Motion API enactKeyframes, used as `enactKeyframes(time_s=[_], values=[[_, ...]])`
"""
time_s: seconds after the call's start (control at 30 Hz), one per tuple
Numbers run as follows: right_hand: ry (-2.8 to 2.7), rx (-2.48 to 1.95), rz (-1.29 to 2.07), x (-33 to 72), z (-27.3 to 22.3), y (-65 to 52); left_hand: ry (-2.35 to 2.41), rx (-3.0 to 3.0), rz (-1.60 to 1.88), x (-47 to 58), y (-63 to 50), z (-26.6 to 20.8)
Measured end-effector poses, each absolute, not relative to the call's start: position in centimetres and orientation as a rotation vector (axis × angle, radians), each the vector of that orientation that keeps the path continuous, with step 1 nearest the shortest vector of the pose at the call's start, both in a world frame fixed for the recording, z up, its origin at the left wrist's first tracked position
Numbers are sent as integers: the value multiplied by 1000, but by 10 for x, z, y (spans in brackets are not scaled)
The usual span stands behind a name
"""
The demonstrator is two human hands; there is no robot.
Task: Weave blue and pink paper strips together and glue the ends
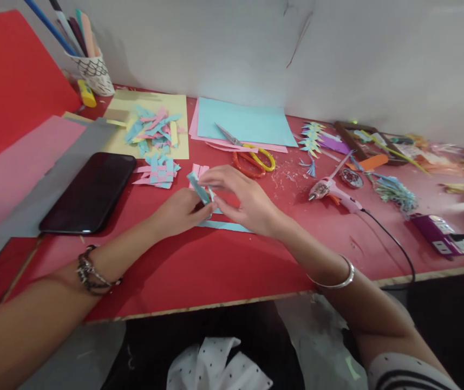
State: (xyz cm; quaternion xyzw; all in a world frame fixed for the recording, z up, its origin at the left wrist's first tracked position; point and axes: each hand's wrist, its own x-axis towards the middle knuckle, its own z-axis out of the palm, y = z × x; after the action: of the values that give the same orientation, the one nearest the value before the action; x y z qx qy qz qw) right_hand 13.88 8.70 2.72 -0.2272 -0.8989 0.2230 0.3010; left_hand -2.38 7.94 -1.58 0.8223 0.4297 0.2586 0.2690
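Observation:
A light blue paper strip [199, 188] stands up between my hands at the middle of the red table. My left hand [181, 212] pinches it between thumb and fingers. Bent over the strip from the right, my right hand [246, 197] has its thumb and fingertips closed at the paper's edge. Pink paper strips [200, 170] lie just behind the fingers, partly covered. Another light blue strip [232, 226] lies flat in front, running under my right hand. A small woven pink and blue piece [159, 172] rests to the left.
Cut strips [156, 130] are heaped on a yellow sheet [178, 149]. Scissors [252, 157] lie by a blue sheet [243, 120]. A phone [89, 192] is left; a corded pink glue gun [333, 195], a purple power adapter [438, 234] and paper scraps are right. A pen cup [96, 73] stands behind.

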Motion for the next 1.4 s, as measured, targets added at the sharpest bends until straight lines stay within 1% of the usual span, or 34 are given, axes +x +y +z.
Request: enactKeyframes(time_s=[0.1, 0.2, 0.3, 0.4, 0.57, 0.87, 1.1, 1.2, 1.4], values=[[-2409, -682, 476, 146, 36, 86, 1175, 2135, 660, -25, 79, -14], [-2438, -927, 378, 163, 42, 77, 1188, 2017, 641, -26, 79, -12], [-2613, -1172, 461, 177, 36, 62, 1216, 1919, 660, -24, 79, -11], [-2696, -1278, 502, 182, 23, 48, 1254, 1843, 690, -23, 80, -10], [-2589, -1287, 573, 178, 13, 39, 1275, 1790, 741, -23, 79, -8], [-2549, -1293, 509, 180, 24, 51, 1268, 1712, 731, -25, 80, -9], [-2534, -1212, 421, 181, 21, 62, 1244, 1689, 750, -24, 79, -7], [-2408, -1241, 556, 180, 22, 64, 1254, 1660, 746, -24, 79, -7], [-2199, -1268, 1036, 168, 33, 71, 1271, 1704, 713, -23, 78, -5]])
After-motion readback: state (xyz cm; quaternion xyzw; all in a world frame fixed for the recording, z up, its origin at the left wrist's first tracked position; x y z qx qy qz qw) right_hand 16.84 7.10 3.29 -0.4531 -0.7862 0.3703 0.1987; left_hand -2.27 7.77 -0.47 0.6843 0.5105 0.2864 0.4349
